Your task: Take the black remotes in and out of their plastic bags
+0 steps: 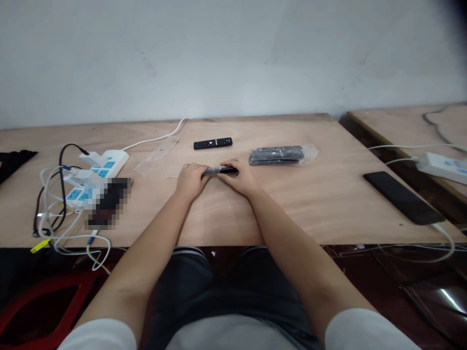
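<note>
Between my hands, low over the table, is a black remote control (226,170). Clear, crinkled plastic (212,170) covers its left part, while the right part looks bare and glossy. My left hand (190,181) is closed on the plastic-covered end. My right hand (241,181) grips the other end, with thumb and fingers around it. Just beyond my hands lies another black remote control (213,143), unwrapped, buttons up. To the right, several remote controls in clear plastic (276,154) lie in a pile.
Flat clear plastic sleeves (156,154) lie left of my hands. Further left are a white power strip (113,163) with tangled cables and a pixelated dark object (108,201). A black phone (403,197) with a white cable lies right. A wall (233,58) stands behind the table.
</note>
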The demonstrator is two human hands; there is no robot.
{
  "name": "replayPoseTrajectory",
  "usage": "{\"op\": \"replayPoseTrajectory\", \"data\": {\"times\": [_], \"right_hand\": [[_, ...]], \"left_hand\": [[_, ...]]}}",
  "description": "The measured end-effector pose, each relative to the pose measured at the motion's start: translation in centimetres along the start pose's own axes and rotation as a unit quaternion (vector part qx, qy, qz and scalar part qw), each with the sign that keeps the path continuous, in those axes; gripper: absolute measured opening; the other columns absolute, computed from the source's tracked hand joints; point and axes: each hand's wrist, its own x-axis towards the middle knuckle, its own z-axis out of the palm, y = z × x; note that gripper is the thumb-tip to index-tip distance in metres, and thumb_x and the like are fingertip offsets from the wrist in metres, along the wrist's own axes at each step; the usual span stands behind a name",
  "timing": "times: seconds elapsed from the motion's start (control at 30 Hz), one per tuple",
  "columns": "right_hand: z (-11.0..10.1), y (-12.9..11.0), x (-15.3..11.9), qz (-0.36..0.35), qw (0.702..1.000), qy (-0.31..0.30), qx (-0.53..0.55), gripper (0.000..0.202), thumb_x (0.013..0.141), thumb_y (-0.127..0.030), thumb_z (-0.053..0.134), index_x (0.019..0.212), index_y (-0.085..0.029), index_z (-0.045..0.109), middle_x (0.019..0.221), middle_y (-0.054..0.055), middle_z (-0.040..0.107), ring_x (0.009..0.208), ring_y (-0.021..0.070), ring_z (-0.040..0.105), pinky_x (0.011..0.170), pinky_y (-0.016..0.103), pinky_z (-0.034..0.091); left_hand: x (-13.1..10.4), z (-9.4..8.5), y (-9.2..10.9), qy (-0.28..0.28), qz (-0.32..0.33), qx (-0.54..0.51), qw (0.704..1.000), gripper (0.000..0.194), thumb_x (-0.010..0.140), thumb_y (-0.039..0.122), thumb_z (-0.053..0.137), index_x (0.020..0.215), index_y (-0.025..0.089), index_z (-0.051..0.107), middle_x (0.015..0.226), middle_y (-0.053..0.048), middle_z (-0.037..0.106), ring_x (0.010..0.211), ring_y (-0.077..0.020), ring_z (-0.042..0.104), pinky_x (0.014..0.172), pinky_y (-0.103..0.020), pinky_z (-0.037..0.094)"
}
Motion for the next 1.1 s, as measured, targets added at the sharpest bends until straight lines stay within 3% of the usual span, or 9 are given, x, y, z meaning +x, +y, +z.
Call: {"op": "replayPoseTrajectory", "data": {"times": [0.27,0.53,0.67,0.87,1.0,1.1], "right_hand": [[0.3,0.3,0.0,0.008,1.0,-0.02,0.011,0.027,0.085,-0.044,0.079,0.105,-0.026,0.08,0.107,0.008,0.069,0.104,0.0238,0.069,0.103,0.044,0.055],[-0.1,0.8,0.3,0.028,0.999,0.019,0.012,0.026,0.089,-0.047,0.073,0.103,-0.026,0.079,0.107,0.008,0.073,0.103,0.0247,0.069,0.099,0.045,0.056],[-0.3,0.8,0.3,0.033,0.999,0.019,0.01,0.026,0.09,-0.046,0.071,0.105,-0.026,0.079,0.108,0.008,0.071,0.105,0.0247,0.068,0.1,0.045,0.056],[-0.3,1.5,0.3,0.043,0.995,0.095,-0.001,0.021,0.085,-0.038,0.078,0.102,-0.026,0.08,0.123,0.011,0.062,0.124,0.0268,0.061,0.115,0.048,0.048],[-0.1,2.2,0.3,0.1,0.986,0.133,0.006,0.02,0.087,-0.04,0.076,0.101,-0.027,0.081,0.139,0.013,0.053,0.13,0.0288,0.058,0.11,0.05,0.052],[-0.1,2.5,0.2,0.121,0.983,0.134,0.007,0.022,0.088,-0.043,0.075,0.098,-0.025,0.081,0.138,0.015,0.055,0.131,0.0317,0.057,0.105,0.052,0.056]], "left_hand": [[0.2,0.4,0.4,-0.007,0.014,-0.003,1.0,0.026,0.098,0.04,0.062,0.109,0.023,0.077,0.103,-0.01,0.079,0.1,-0.0304,0.069,0.094,-0.045,0.045],[-0.2,0.2,-1.1,0.067,-0.047,-0.014,0.997,0.035,0.088,0.044,0.076,0.114,0.02,0.075,0.112,-0.012,0.077,0.107,-0.0313,0.068,0.1,-0.046,0.044],[-0.3,-0.1,-1.4,0.064,-0.062,-0.019,0.996,0.027,0.091,0.04,0.073,0.111,0.022,0.076,0.112,-0.01,0.078,0.106,-0.0303,0.069,0.098,-0.045,0.046],[-0.2,-0.5,-0.9,0.03,-0.049,-0.014,0.998,0.025,0.095,0.044,0.066,0.108,0.025,0.078,0.104,-0.008,0.079,0.1,-0.0296,0.07,0.094,-0.044,0.047],[-0.2,-0.5,-0.7,0.032,-0.036,-0.012,0.999,0.028,0.097,0.044,0.063,0.111,0.025,0.078,0.106,-0.009,0.079,0.103,-0.0305,0.07,0.094,-0.045,0.046],[-0.3,-0.5,-0.6,0.028,-0.036,-0.01,0.999,0.03,0.098,0.046,0.06,0.11,0.026,0.078,0.106,-0.009,0.079,0.103,-0.0305,0.07,0.094,-0.045,0.045]]}}
